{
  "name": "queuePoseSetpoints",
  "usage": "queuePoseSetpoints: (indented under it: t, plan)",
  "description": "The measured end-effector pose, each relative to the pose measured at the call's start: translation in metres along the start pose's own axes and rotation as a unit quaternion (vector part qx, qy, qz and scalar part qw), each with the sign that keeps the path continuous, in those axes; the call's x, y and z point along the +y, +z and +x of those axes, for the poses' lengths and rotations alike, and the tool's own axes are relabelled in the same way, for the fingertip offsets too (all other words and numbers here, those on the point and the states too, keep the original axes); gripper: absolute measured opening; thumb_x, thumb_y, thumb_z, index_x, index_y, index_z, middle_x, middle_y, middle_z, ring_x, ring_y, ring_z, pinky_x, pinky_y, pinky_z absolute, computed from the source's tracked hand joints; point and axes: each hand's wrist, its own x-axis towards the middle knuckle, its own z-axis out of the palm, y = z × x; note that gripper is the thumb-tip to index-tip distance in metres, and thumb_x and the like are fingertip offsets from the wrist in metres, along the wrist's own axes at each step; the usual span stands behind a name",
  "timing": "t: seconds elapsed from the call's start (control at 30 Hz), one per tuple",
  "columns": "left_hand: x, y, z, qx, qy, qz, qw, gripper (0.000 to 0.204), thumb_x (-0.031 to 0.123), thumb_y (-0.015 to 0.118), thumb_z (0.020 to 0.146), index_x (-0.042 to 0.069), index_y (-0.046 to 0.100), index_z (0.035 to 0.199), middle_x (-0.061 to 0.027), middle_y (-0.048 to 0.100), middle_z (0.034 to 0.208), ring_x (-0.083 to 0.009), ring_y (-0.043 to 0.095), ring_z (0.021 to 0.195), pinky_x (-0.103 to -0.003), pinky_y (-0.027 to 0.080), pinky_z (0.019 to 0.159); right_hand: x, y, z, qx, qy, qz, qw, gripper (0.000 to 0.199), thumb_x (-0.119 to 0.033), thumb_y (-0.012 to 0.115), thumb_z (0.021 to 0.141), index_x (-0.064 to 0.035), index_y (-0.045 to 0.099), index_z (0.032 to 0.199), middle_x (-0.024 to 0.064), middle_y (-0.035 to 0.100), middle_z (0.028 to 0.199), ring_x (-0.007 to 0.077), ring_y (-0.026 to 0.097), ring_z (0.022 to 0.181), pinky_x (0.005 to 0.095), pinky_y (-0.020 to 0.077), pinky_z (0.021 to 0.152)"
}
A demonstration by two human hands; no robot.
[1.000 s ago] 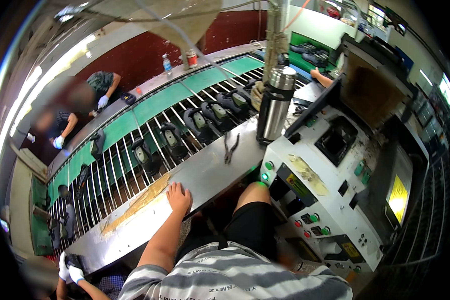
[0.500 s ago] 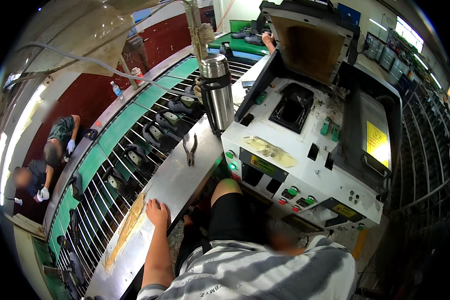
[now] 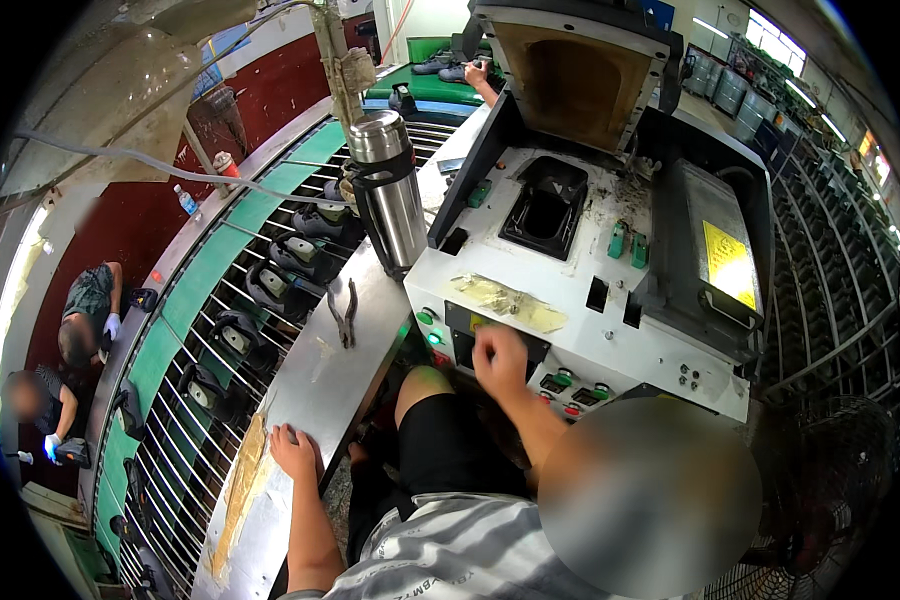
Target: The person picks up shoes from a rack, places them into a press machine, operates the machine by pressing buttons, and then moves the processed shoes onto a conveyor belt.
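steel bench [image 3: 320,390]: left hand [image 3: 292,452] flat; right hand [image 3: 500,358] touches machine [image 3: 590,300].

Steel bench [image 3: 315,400]: flask [image 3: 390,190], probably pliers [image 3: 346,312].

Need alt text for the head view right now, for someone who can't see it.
The person's right hand reaches to the front control panel of a white machine, while the left hand rests on a steel bench. Pliers and a steel flask sit on the bench beside a shoe conveyor.
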Motion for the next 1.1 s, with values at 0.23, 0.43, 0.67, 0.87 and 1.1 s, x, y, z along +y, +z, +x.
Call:
queuePoseSetpoints:
  t: [0.23, 0.43, 0.67, 0.87, 1.1]
  plan:
    - [-0.003, 0.008, 0.005, 0.016, 0.015, -0.035, 0.999, 0.034, 0.016, 0.06, 0.081, 0.002, 0.062, 0.112, -0.0216, 0.055, 0.129, -0.0395, 0.045, 0.124, -0.047, 0.032, 0.107, 0.152, -0.002, 0.235, 0.012, 0.214, -0.397, 0.892, 0.04, -0.028, 0.055, 0.083, -0.0068, 0.061, 0.117, 0.0145, 0.054, 0.127, 0.0327, 0.048, 0.119, 0.0435, 0.0407, 0.1]
    - [0.017, -0.006, 0.01, 0.057, 0.011, -0.014, 0.998, 0.021, 0.012, 0.059, 0.078, 0.004, 0.061, 0.098, -0.0187, 0.058, 0.115, -0.0371, 0.05, 0.114, -0.048, 0.036, 0.101, 0.22, -0.018, 0.248, -0.151, 0.385, -0.484, 0.771, 0.059, -0.034, 0.041, 0.096, -0.0129, 0.028, 0.15, 0.013, 0.013, 0.158, 0.0339, 0.02, 0.143, 0.0487, 0.0253, 0.113]
    - [0.018, -0.01, 0.01, 0.043, 0.006, -0.004, 0.999, 0.021, 0.013, 0.059, 0.079, 0.004, 0.061, 0.099, -0.0178, 0.058, 0.116, -0.0368, 0.05, 0.115, -0.048, 0.037, 0.1, 0.212, -0.017, 0.25, -0.134, 0.405, -0.465, 0.775, 0.059, -0.036, 0.04, 0.098, -0.0148, 0.025, 0.151, 0.0134, 0.012, 0.158, 0.0373, 0.021, 0.142, 0.047, 0.0266, 0.114]
    - [0.016, -0.008, 0.01, 0.048, 0.01, -0.009, 0.999, 0.022, 0.013, 0.059, 0.079, 0.004, 0.061, 0.099, -0.0182, 0.058, 0.116, -0.0371, 0.049, 0.115, -0.048, 0.036, 0.101, 0.214, -0.021, 0.256, -0.126, 0.453, -0.457, 0.755, 0.058, -0.032, 0.038, 0.098, -0.0188, 0.022, 0.152, 0.0146, 0.01, 0.158, 0.0366, 0.022, 0.142, 0.0429, 0.029, 0.113]
    - [0.001, 0.003, 0.01, 0.028, -0.051, -0.019, 0.998, 0.02, 0.013, 0.06, 0.078, 0.006, 0.061, 0.096, -0.0167, 0.059, 0.113, -0.036, 0.051, 0.112, -0.046, 0.038, 0.098, 0.224, -0.021, 0.262, -0.098, 0.408, -0.472, 0.775, 0.046, -0.028, 0.042, 0.096, -0.0143, 0.047, 0.139, 0.0162, 0.031, 0.149, 0.0361, 0.037, 0.133, 0.0433, 0.0358, 0.109]
